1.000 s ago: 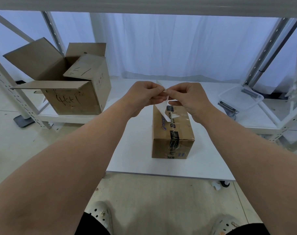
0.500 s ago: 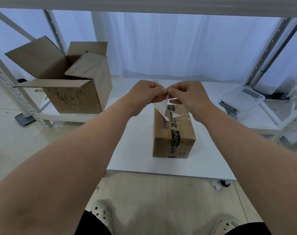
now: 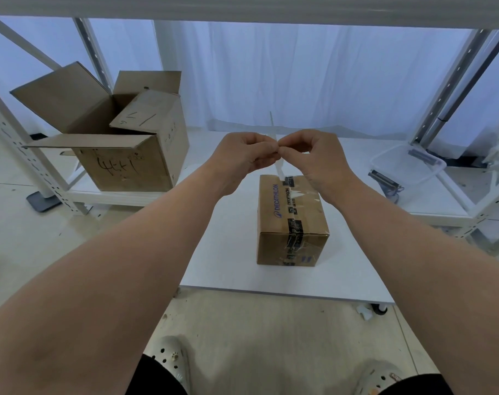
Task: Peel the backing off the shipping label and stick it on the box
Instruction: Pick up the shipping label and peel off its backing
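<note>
Your left hand (image 3: 244,158) and right hand (image 3: 311,155) both pinch the label (image 3: 279,170), held edge-on above the box's (image 3: 292,220) far end.

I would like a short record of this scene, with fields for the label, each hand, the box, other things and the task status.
label: shipping label, nearly edge-on to the camera, above the far end of the taped box
left hand: pinches the label's upper part
right hand: pinches the same part, fingertips meeting the left
box: closed, on the white table
other: open carton on the left shelf; clear container at right
status: label not yet on the box; backing separation cannot be told
</note>
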Tool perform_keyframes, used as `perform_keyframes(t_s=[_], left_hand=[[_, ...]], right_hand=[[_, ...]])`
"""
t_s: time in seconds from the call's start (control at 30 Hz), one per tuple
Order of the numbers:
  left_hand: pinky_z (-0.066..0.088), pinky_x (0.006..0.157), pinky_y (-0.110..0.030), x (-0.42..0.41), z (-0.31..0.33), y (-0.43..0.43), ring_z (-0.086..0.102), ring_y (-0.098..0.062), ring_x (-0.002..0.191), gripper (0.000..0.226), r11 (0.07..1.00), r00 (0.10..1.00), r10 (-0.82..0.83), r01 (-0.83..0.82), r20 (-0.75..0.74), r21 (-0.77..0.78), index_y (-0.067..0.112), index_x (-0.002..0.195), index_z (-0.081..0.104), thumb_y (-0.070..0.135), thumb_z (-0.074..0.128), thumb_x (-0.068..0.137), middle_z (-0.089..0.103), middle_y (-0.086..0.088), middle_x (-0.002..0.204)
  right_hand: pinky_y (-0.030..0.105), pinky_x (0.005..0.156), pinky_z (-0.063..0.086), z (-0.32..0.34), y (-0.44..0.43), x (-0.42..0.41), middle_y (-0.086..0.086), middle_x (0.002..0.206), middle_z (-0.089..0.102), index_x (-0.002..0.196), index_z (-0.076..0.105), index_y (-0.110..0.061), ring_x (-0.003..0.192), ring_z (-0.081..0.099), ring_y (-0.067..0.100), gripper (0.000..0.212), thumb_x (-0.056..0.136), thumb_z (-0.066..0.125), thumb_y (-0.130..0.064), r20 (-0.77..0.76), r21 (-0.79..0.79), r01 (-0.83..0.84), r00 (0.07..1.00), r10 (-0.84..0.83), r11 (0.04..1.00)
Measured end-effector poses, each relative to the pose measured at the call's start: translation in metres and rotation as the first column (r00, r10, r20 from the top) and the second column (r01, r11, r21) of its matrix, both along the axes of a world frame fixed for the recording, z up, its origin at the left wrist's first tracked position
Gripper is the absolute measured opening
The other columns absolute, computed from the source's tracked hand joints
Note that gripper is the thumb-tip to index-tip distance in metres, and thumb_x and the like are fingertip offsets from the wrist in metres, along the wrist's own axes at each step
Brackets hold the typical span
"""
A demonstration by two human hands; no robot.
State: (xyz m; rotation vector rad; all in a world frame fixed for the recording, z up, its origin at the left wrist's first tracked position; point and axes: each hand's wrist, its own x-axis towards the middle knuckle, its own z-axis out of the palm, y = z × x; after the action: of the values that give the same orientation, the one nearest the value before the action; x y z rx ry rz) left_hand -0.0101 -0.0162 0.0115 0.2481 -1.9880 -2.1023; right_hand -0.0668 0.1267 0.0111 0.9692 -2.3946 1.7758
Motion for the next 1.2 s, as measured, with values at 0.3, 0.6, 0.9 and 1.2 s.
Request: perform_keyframes(t_s=[0.3, 0.6, 0.9, 1.2], left_hand=[[0.054, 0.071, -0.024, 0.0016, 0.0024, -0.0006, 0.065, -0.019, 0.068, 0.021, 0.997, 0.995, 0.071, -0.074, -0.069, -0.036, 0.011, 0.078, 0.053, -0.003, 0.07, 0.079, 0.067, -0.01, 0.079], [0.043, 0.06, -0.012, 0.0031, 0.0025, -0.0051, 0.062, -0.004, 0.06, 0.031, 0.981, 0.994, 0.101, -0.107, -0.046, -0.163, 0.018, 0.076, 0.044, 0.009, 0.073, 0.079, 0.071, 0.008, 0.064], [0.052, 0.082, -0.04, 0.0047, 0.0052, 0.0011, 0.069, -0.031, 0.086, 0.034, 0.929, 0.984, 0.112, -0.152, -0.135, -0.338, 0.015, 0.075, 0.038, 0.005, 0.07, 0.08, 0.072, -0.02, 0.09], [0.048, 0.072, -0.036, 0.0023, 0.0046, 0.0019, 0.067, -0.024, 0.078, 0.036, 0.934, 0.989, 0.106, -0.134, -0.101, -0.332, 0.017, 0.074, 0.036, 0.007, 0.069, 0.081, 0.073, -0.016, 0.091]], right_hand=[[0.02, 0.076, 0.053, 0.0004, -0.0011, 0.0005, -0.006, 0.079, 0.068, 0.084, 0.07, -0.017, 0.074, 0.062, 0.004, 0.005, 0.08, 0.072, -0.018, 0.061, -0.051, -0.001, 0.998, 0.004, 0.999], [0.022, 0.077, 0.056, 0.0001, 0.0003, -0.0037, -0.001, 0.085, 0.072, 0.088, 0.073, -0.014, 0.08, 0.066, 0.008, 0.01, 0.078, 0.074, -0.017, 0.139, -0.087, -0.017, 0.99, 0.029, 0.996], [0.024, 0.082, 0.055, 0.0004, 0.0011, -0.0017, 0.0, 0.085, 0.071, 0.091, 0.074, -0.011, 0.086, 0.068, 0.014, 0.01, 0.082, 0.07, -0.015, 0.008, 0.012, 0.002, 1.0, -0.002, 1.0], [0.028, 0.079, 0.055, 0.0008, 0.0014, -0.0041, -0.004, 0.08, 0.071, 0.089, 0.075, -0.011, 0.075, 0.065, 0.006, 0.01, 0.083, 0.067, -0.015, 0.017, 0.011, 0.016, 1.0, -0.016, 1.0]])
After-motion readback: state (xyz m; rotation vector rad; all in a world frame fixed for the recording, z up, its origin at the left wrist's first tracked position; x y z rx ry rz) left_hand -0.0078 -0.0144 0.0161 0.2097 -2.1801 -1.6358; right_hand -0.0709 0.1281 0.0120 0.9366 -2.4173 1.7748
